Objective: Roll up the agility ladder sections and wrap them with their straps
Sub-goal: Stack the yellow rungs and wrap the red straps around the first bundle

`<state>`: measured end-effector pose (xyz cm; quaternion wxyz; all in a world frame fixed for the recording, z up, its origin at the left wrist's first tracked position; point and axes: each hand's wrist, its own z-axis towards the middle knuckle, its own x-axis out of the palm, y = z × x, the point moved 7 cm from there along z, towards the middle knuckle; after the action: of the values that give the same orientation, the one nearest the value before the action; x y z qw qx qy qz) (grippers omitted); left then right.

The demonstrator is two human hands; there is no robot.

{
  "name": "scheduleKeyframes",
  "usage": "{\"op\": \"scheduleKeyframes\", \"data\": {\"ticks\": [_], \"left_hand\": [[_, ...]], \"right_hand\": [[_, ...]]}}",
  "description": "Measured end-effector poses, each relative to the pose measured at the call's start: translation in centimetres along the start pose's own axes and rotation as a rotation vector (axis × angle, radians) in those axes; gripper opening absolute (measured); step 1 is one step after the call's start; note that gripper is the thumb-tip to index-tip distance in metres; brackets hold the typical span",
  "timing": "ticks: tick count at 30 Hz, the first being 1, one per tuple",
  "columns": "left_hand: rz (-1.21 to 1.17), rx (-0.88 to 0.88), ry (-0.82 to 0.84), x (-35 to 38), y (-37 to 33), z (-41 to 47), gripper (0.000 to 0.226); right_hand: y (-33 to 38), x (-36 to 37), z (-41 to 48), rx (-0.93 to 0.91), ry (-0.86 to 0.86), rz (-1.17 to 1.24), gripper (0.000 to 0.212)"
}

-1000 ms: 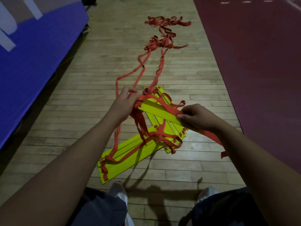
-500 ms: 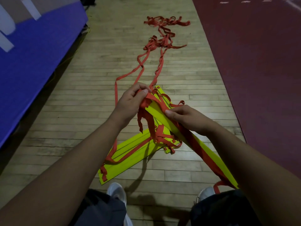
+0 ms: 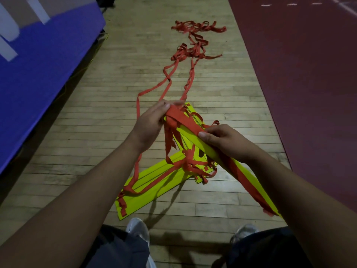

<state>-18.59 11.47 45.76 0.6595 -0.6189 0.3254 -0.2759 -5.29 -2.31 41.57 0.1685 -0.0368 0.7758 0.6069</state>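
item under work: one flat yellow plastic ladder rung [image 3: 193, 139], held above the floor at the centre of view, lying on a line from 11 o'clock down to 5 o'clock. a broad orange webbing strap [image 3: 185, 121] crosses its far end and runs along its lower edge to the near tip at 5 o'clock.

left hand [image 3: 148, 122]: closed round the far end of the rung, fingers curled over the bunched strap. right hand [image 3: 222, 140]: gripping the rung near its middle, thumb flat on the upper face, fingers curled beneath.

below the hands, toward 6 to 7 o'clock, a stack of yellow rungs [image 3: 154, 190] lies flat on the wooden plank floor [image 3: 116, 89], with orange strap tangled over it. strap loops hang from the held rung down to this stack. loose orange straps [image 3: 191, 74] trail along the floor toward 12 o'clock and end there in a knotted heap [image 3: 193, 52].

surroundings: blue padded mat [image 3: 38, 78] at 9 to 10 o'clock. maroon floor surface [image 3: 309, 84] at 2 to 3 o'clock. two white shoes [image 3: 138, 229] at 6 o'clock, between the forearms.
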Motion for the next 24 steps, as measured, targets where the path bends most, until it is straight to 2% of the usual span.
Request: {"op": "scheduleKeyframes", "data": {"ticks": [2,3,5,7,11,15,18,21,24], "left_hand": [[-0.303,-0.066,0.041,1.2,0.2,-0.4,0.044],[-0.352,-0.061,0.073,1.7,0.2,-0.5,0.041],[-0.189,-0.016,0.046,1.9,-0.3,-0.6,0.043],[-0.06,0.02,-0.043,1.3,-0.7,-0.5,0.034],[-0.064,0.05,-0.114,1.2,-1.1,-0.4,0.019],[-0.086,0.034,-0.133,1.5,-0.9,-0.3,0.035],[-0.012,0.026,-0.146,1.1,-0.8,-0.3,0.043],[0.02,0.014,-0.143,0.8,-0.7,-0.1,0.03],[-0.1,-0.025,-0.054,0.8,-0.2,0.4,0.021]], "right_hand": [[0.2,0.4,0.1,-0.004,-0.01,0.046,0.042],[0.2,0.5,0.1,-0.008,-0.026,0.059,0.041],[0.3,0.8,0.3,-0.022,-0.051,0.083,0.039],[0.7,1.3,0.2,-0.052,-0.063,0.092,0.036],[0.8,1.9,0.4,-0.065,-0.057,0.206,0.04],[1.3,2.9,0.3,-0.074,0.055,0.372,0.037],[2.0,3.4,-0.1,-0.096,0.062,0.406,0.039],[2.1,3.0,0.0,-0.112,-0.006,0.354,0.04],[2.2,2.6,0.1,-0.131,-0.044,0.334,0.038]]}}
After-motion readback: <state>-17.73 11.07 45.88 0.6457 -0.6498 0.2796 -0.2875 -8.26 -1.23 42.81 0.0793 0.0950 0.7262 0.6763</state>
